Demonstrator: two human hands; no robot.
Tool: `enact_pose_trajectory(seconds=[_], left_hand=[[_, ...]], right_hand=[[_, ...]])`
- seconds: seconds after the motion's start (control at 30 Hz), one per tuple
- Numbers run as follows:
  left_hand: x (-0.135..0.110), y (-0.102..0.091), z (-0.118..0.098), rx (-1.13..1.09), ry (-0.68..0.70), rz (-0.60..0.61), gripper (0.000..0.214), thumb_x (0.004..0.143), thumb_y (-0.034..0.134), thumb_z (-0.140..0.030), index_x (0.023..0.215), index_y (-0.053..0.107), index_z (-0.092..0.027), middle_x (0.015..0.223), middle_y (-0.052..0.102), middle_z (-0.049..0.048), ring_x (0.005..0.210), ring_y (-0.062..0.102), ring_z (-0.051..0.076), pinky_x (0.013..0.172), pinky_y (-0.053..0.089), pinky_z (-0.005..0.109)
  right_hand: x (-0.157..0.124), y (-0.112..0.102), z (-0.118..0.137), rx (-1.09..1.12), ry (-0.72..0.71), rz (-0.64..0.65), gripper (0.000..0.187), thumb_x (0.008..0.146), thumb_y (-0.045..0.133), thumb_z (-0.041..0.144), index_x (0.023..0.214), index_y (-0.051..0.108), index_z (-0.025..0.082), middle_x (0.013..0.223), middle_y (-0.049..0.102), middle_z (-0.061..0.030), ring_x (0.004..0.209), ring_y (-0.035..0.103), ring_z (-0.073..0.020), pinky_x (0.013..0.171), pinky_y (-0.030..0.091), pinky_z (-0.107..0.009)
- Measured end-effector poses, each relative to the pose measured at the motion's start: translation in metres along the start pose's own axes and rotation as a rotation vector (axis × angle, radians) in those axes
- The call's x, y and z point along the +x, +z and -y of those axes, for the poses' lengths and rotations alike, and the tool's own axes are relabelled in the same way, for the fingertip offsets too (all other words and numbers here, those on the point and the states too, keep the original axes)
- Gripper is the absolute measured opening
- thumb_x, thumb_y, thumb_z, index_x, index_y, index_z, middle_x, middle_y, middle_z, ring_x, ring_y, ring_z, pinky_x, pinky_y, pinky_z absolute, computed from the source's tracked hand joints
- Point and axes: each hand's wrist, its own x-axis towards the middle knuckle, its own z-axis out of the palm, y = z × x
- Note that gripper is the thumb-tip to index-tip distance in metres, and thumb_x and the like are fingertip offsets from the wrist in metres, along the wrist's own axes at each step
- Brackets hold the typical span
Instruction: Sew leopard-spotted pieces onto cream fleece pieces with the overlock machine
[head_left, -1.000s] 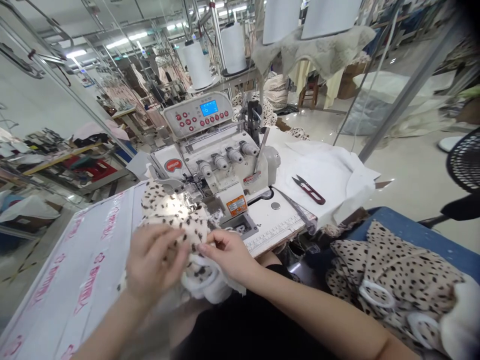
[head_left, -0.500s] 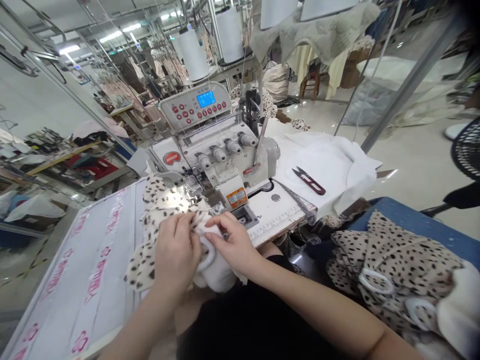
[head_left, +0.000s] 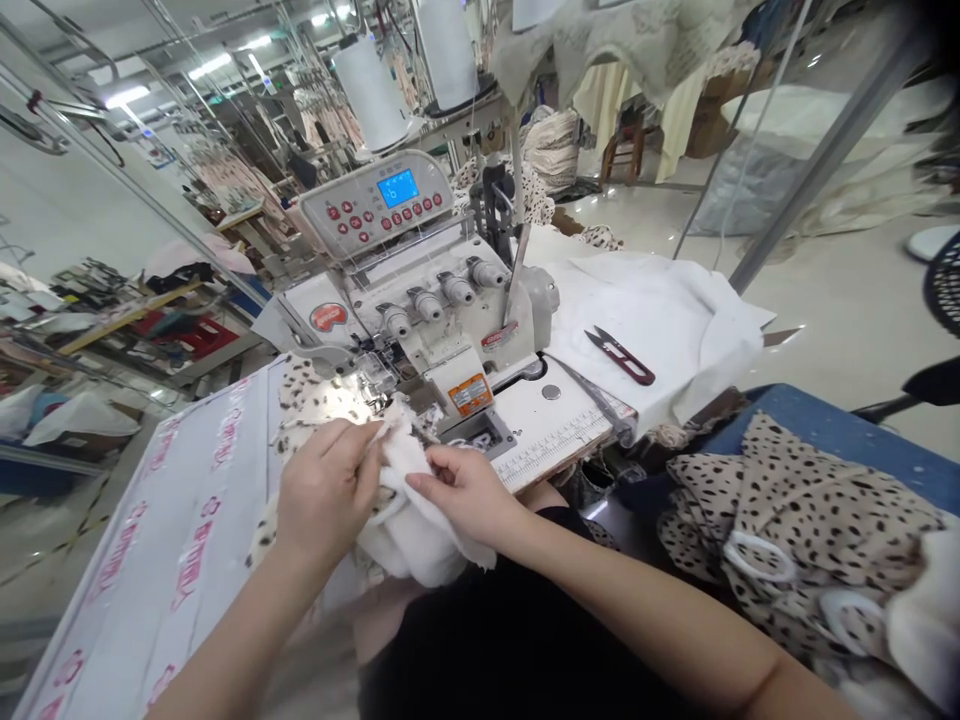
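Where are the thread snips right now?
In the head view, the red-handled thread snips lie on the white fabric, to the right of the overlock sewing machine, above its ruler-marked table plate.

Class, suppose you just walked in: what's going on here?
A person at an overlock sewing machine is working white fabric with both hands. The left hand pinches a fold of it, and the right hand holds its lower edge. Spotted fabric lies piled at right, and thread snips rest on white cloth beyond the machine.
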Motion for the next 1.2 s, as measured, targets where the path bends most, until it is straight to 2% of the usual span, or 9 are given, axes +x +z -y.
enact_pose_trajectory(seconds=[0.17,0.57,0.7,0.8,0.9,1.0,1.07,1.13,1.2], left_hand=[[-0.002,0.001,-0.002,0.025,0.187,-0.001,0.015,0.081,0.05,-0.015,0.092,0.058,-0.011,0.069,0.056,0.0033,0.065,0.052,0.014,0.058,0.042,0.025],[0.016,0.001,-0.002,0.233,0.246,0.023,0.011,0.081,0.049,-0.015,0.079,0.059,-0.011,0.065,0.054,0.0036,0.063,0.051,0.016,0.053,0.04,0.027],[0.008,-0.003,-0.015,0.083,0.11,0.054,0.014,0.083,0.046,-0.017,0.088,0.058,-0.012,0.075,0.056,0.0059,0.073,0.053,0.017,0.066,0.044,0.029],[-0.022,-0.008,-0.023,-0.096,-0.097,-0.099,0.028,0.08,0.054,-0.019,0.107,0.05,-0.013,0.096,0.053,0.0096,0.092,0.05,0.02,0.083,0.042,0.035],[-0.057,-0.006,-0.023,-0.106,-0.365,-0.196,0.036,0.077,0.059,-0.028,0.107,0.045,-0.014,0.098,0.049,0.0106,0.098,0.046,0.024,0.085,0.04,0.041],[-0.076,-0.001,-0.019,-0.142,-0.497,-0.123,0.025,0.078,0.058,-0.034,0.092,0.047,-0.016,0.093,0.048,0.0083,0.096,0.046,0.023,0.083,0.04,0.039],[-0.077,-0.003,-0.018,-0.193,-0.529,-0.053,0.019,0.079,0.055,-0.035,0.082,0.048,-0.018,0.088,0.05,0.0053,0.089,0.049,0.02,0.078,0.041,0.034],[-0.074,-0.009,-0.018,-0.25,-0.579,0.035,0.019,0.081,0.052,-0.038,0.078,0.047,-0.019,0.08,0.052,0.0013,0.075,0.052,0.015,0.067,0.043,0.027],[-0.068,-0.019,-0.017,-0.256,-0.641,0.101,0.023,0.08,0.052,-0.042,0.078,0.046,-0.02,0.068,0.052,-0.0026,0.057,0.049,0.012,0.053,0.039,0.023]], right_hand=[[-0.001,0.002,0.004,-0.1,-0.033,-0.018,0.033,0.078,0.055,0.025,0.055,0.033,0.017,0.055,0.034,0.0061,0.054,0.034,-0.0085,0.052,0.023,-0.021],[0.012,0.003,0.014,-0.171,-0.103,-0.045,0.034,0.077,0.054,0.017,0.054,0.029,0.017,0.057,0.032,0.0055,0.054,0.035,-0.0087,0.053,0.024,-0.021],[0.012,0.0,0.014,-0.156,-0.109,-0.022,0.029,0.077,0.053,0.017,0.055,0.034,0.017,0.059,0.036,0.0049,0.057,0.038,-0.0092,0.054,0.026,-0.021],[0.007,-0.004,0.01,-0.163,-0.093,-0.006,0.029,0.078,0.054,0.02,0.055,0.036,0.017,0.06,0.037,0.0045,0.058,0.039,-0.0095,0.055,0.027,-0.021],[0.001,-0.007,0.006,-0.177,-0.085,-0.002,0.033,0.077,0.055,0.021,0.053,0.032,0.017,0.058,0.035,0.0047,0.058,0.038,-0.0098,0.054,0.027,-0.021],[-0.005,-0.006,0.004,-0.161,-0.075,-0.001,0.022,0.077,0.054,0.021,0.06,0.041,0.018,0.06,0.04,0.0042,0.06,0.041,-0.0109,0.056,0.03,-0.022],[-0.009,-0.002,0.004,-0.104,-0.052,-0.015,0.006,0.077,0.054,0.019,0.082,0.05,0.019,0.069,0.048,0.0032,0.063,0.046,-0.0117,0.058,0.035,-0.023],[-0.014,0.002,0.003,-0.035,-0.047,-0.043,0.034,0.077,0.053,0.017,0.109,0.043,0.021,0.081,0.053,0.0009,0.065,0.05,-0.012,0.061,0.039,-0.024],[-0.019,0.005,0.002,-0.017,-0.069,-0.078,0.044,0.076,0.052,0.016,0.118,0.037,0.021,0.087,0.054,-0.0007,0.065,0.051,-0.0119,0.063,0.041,-0.025]])
